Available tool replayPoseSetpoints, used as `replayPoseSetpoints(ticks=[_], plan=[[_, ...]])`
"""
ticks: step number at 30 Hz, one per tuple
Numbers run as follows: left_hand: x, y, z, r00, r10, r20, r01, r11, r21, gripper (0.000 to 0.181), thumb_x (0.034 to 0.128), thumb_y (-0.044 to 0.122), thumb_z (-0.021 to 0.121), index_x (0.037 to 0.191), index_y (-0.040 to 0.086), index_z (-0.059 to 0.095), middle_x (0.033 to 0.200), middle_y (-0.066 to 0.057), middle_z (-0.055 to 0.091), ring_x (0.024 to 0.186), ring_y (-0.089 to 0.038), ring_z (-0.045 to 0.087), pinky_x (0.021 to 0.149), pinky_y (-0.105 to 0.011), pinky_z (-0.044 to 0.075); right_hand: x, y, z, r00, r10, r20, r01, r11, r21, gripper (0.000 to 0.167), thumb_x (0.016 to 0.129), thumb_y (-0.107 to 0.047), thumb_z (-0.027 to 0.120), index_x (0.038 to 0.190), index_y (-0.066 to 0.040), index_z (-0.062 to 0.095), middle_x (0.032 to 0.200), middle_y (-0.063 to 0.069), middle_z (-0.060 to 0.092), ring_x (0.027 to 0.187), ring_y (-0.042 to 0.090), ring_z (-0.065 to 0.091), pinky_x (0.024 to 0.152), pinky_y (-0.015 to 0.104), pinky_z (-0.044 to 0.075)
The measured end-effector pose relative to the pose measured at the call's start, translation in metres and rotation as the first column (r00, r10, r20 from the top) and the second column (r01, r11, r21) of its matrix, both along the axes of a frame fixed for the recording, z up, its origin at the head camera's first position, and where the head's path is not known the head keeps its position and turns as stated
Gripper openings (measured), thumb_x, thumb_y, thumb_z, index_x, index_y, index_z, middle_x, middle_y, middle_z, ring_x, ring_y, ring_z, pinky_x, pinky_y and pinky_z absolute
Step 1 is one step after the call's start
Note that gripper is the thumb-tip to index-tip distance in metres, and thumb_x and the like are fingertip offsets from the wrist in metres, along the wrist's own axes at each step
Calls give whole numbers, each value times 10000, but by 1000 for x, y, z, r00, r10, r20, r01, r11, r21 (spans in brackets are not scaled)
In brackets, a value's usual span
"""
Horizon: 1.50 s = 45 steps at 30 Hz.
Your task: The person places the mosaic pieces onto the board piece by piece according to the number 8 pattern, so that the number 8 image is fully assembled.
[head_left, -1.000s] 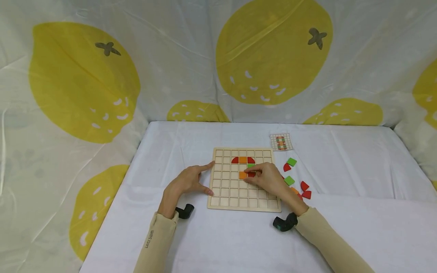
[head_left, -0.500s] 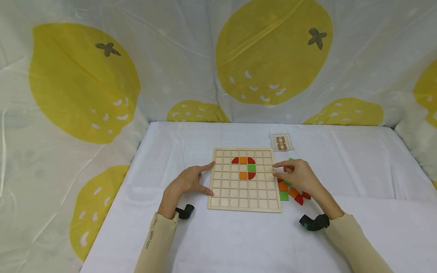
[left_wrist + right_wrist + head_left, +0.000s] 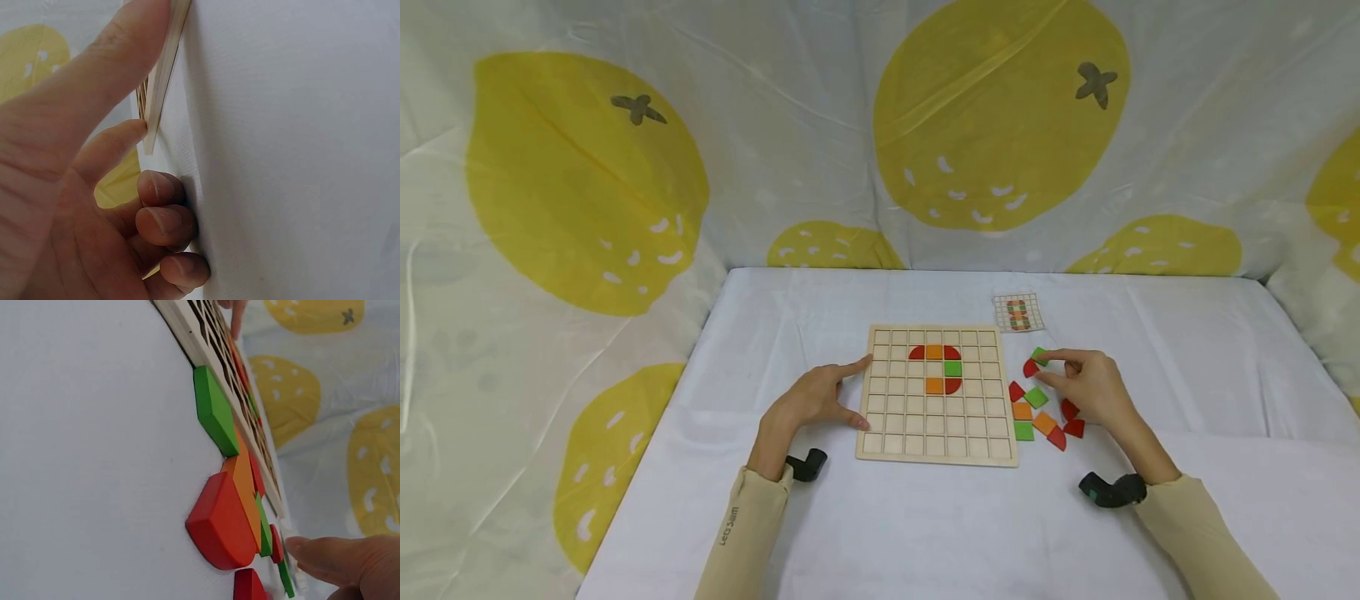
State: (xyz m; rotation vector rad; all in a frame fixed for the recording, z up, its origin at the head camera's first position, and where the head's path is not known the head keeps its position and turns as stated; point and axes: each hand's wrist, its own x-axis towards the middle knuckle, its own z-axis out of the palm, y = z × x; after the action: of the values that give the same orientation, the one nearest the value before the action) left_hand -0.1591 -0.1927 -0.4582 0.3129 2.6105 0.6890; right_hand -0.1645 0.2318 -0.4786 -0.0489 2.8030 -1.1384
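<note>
The wooden grid board [image 3: 895, 422] lies on the white cloth, with red, orange and green pieces in its upper middle cells. At its left edge rests my left hand [image 3: 812, 397], thumb and index finger spread along the rim; the left wrist view has both digits of the hand [image 3: 81, 150] against the board edge [image 3: 164, 78]. My right hand [image 3: 1093, 387] is over the loose pieces, index fingertip by a green square [image 3: 1040, 353] and thumb near a red quarter piece [image 3: 1030, 367], fingertips apart. Only part of this hand [image 3: 350, 559] enters the right wrist view.
Right of the board lie several loose pieces, including an orange square [image 3: 1022, 410], a green square [image 3: 1023, 431] and a red quarter piece [image 3: 1057, 438]. A small printed pattern card [image 3: 1018, 313] lies beyond the board's back right corner. Lemon-print cloth [image 3: 1000, 117] hangs behind.
My right hand has withdrawn from the orange piece on the board and travelled right to the loose pieces, uncovering the placed green and red ones. The left hand has kept its place.
</note>
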Motion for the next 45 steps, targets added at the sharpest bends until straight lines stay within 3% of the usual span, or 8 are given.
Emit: replayPoseSetpoints(ticks=[11, 38, 45], plan=[[0, 1, 1, 1000, 7, 4, -7, 1000, -12, 1137, 648, 433, 967, 1607, 313, 370, 821, -40, 492, 756, -163, 438, 657, -290, 356, -6, 4, -8, 990, -88, -115, 94, 994, 52, 424, 907, -209, 799, 1270, -5, 719, 587, 28, 394, 467, 190, 375, 452, 265, 277], [0, 0, -1, 1000, -1, -4, 1, 1000, -7, 1153, 636, 429, 975, 1609, 306, 369, 812, -29, 470, 751, -157, 425, 658, -286, 357, -8, 0, -8, 991, -72, -113, 82, 993, 88, 378, 904, -222, 801, 1187, 23, 742, 584, 22, 393, 474, 198, 403, 453, 260, 281], [-1, 0, -1, 1000, 0, 1, 0, 1000, -6, 1149, 641, 430, 973, 1610, 312, 368, 820, -35, 477, 758, -161, 429, 659, -289, 354, -7, 7, -1, 999, -28, -15, 29, 994, 101, 413, 916, -223, 772, 1254, 7, 719, 623, 36, 407, 572, 209, 409, 492, 275, 293]])
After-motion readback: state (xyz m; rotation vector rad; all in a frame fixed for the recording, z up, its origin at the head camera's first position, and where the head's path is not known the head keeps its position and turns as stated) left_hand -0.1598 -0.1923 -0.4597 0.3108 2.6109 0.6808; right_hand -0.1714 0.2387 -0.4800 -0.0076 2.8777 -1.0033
